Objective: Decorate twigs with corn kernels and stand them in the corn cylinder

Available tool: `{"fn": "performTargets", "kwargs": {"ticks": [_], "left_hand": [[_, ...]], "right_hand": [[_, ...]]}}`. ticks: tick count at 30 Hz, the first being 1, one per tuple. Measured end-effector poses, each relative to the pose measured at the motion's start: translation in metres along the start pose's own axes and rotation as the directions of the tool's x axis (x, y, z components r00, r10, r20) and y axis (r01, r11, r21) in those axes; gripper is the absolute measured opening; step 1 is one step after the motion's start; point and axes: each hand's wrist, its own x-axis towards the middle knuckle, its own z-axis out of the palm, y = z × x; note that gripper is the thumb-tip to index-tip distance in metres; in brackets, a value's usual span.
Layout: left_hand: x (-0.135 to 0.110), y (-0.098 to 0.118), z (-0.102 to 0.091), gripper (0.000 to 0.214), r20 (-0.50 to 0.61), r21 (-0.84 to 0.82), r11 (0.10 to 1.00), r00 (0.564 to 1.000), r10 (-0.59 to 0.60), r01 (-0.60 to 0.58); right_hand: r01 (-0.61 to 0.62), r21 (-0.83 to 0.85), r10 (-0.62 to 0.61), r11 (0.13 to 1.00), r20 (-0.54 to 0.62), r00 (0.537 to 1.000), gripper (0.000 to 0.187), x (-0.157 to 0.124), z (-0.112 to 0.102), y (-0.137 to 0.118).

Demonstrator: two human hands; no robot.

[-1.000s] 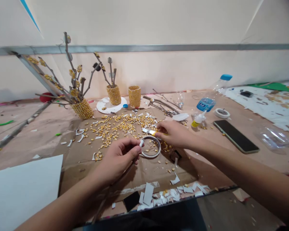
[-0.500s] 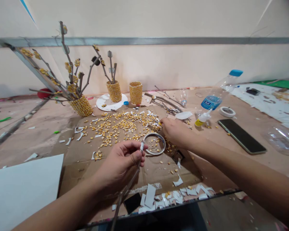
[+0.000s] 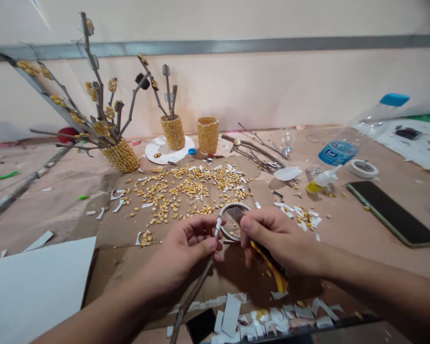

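We look from one head-worn camera, forward and down, close above the bare left hand (image 3: 189,244) and bare right hand (image 3: 283,240), across the flat brown cardboard sheet (image 3: 116,225) to the smooth pale wall (image 3: 290,91) beyond.

On the table (image 3: 344,224), kernels (image 3: 184,186) lie over the cardboard (image 3: 111,267); before them sits a tape ring (image 3: 232,206), and nearer still a stick (image 3: 198,282) in the left hand (image 3: 191,243), left of a cutter (image 3: 280,281) in the right hand (image 3: 279,239). Behind the kernels — left to right — are a first pot (image 3: 121,156) holding branches (image 3: 99,98), a second pot (image 3: 173,134) on a disc (image 3: 154,149), a third pot (image 3: 208,136) and twigs (image 3: 251,149). A phone (image 3: 394,212) lies right, a sheet (image 3: 39,291) front left, scraps (image 3: 232,315) along the near edge.
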Motion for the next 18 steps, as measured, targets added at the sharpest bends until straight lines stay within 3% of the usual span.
{"fn": "performTargets", "kwargs": {"ticks": [4, 7, 18], "left_hand": [[0.0, -0.001, 0.001, 0.029, 0.026, -0.057, 0.998, 1.0, 0.005, -0.004], [-0.002, -0.001, 0.005, 0.026, 0.039, -0.065, 0.998, 0.999, 0.014, -0.011], [-0.013, -0.001, 0.015, 0.031, -0.04, -0.034, 0.998, 0.998, -0.057, 0.056]], "right_hand": [[-0.067, -0.071, 0.071, 0.995, 0.055, 0.996, 0.05, -0.009, 0.004, 0.006], [-0.037, -0.176, 0.046, 0.984, 0.049, 0.998, 0.036, -0.015, 0.006, 0.004], [0.079, -0.242, -0.063, 0.967, 0.073, 0.995, 0.029, -0.02, 0.013, 0.003]]}}
